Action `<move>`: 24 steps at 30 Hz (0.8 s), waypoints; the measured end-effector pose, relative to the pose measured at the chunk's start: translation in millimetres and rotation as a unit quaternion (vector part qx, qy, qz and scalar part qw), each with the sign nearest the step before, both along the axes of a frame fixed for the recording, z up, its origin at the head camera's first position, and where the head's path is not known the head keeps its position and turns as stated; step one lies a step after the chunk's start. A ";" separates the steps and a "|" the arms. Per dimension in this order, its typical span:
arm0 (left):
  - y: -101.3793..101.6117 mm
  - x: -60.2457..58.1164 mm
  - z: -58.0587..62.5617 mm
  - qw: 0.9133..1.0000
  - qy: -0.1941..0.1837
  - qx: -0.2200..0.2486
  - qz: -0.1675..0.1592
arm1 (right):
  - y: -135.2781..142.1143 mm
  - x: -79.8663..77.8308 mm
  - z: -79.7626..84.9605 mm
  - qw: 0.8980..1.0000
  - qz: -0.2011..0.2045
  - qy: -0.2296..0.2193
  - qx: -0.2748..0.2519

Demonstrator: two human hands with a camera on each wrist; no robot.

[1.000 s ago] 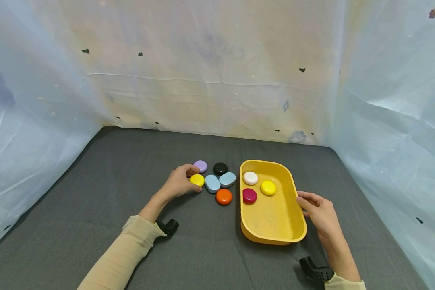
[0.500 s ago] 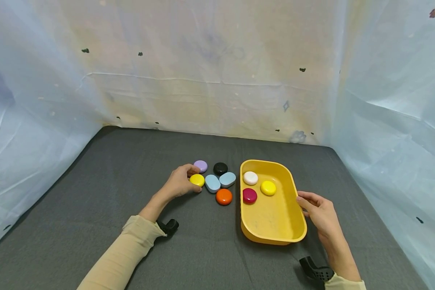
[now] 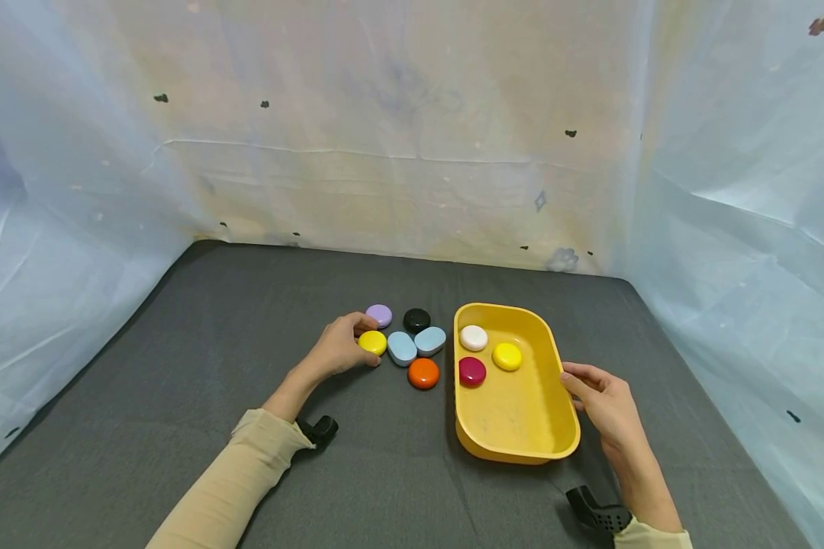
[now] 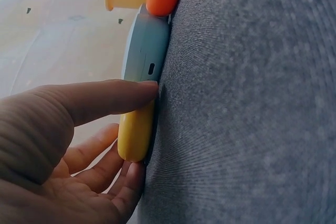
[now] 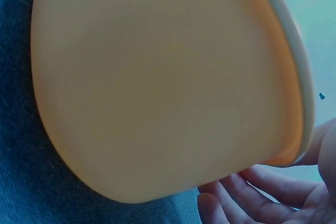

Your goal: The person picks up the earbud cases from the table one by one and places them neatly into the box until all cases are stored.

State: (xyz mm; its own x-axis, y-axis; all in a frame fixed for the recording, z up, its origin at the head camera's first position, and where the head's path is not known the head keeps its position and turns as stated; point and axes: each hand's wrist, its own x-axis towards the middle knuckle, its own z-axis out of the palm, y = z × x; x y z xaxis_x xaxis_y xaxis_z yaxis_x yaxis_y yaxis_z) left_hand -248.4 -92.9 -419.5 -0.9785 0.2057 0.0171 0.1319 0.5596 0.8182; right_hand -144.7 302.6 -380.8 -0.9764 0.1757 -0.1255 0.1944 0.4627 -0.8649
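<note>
My left hand (image 3: 343, 345) has its thumb and fingers round the edge of a glossy yellow disc (image 3: 372, 343) at table level. In the left wrist view the same yellow disc (image 4: 135, 135) shows edge-on between thumb and fingertips, with a light-blue piece (image 4: 144, 45) bearing a small dark slot just beyond the thumb. My right hand (image 3: 606, 400) grips the right rim of a yellow tray (image 3: 522, 435), thumb at the rim and fingers against the outer wall. The right wrist view shows the tray wall (image 5: 157, 87) large, hiding the tray's contents.
Close by the left hand lie a lilac disc (image 3: 379, 316), a black disc (image 3: 416, 320), two light-blue rounded pieces (image 3: 402, 348) and an orange disc (image 3: 423, 374). Inside the tray sit a white disc (image 3: 474, 338), a second yellow disc (image 3: 506, 356) and a crimson disc (image 3: 471, 371).
</note>
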 end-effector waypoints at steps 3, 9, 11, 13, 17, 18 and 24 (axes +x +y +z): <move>0.0 0.3 -0.3 1.000 0.002 0.001 0.001 | -0.1 0.2 -0.2 1.000 0.001 0.002 0.001; -0.1 0.8 -0.3 1.000 0.006 0.002 0.000 | -0.2 0.2 -0.7 1.000 0.000 0.005 0.002; -0.3 0.3 -0.4 1.000 0.007 0.002 -0.002 | -0.2 0.1 -0.9 1.000 -0.002 0.005 0.003; -0.6 -0.2 -0.3 1.000 0.007 0.001 -0.003 | -0.3 -0.1 -1.0 1.000 -0.003 0.004 0.003; -1.4 -0.5 0.6 1.000 0.010 0.003 -0.006 | -0.8 -0.4 -0.9 1.000 -0.004 0.003 0.002; -1.4 -0.4 0.7 1.000 0.010 0.003 -0.007 | -1.0 -0.3 -0.8 1.000 -0.005 0.002 0.002; -1.8 -0.6 0.3 1.000 0.012 0.008 -0.009 | -1.4 0.7 -0.2 1.000 -0.004 0.006 0.002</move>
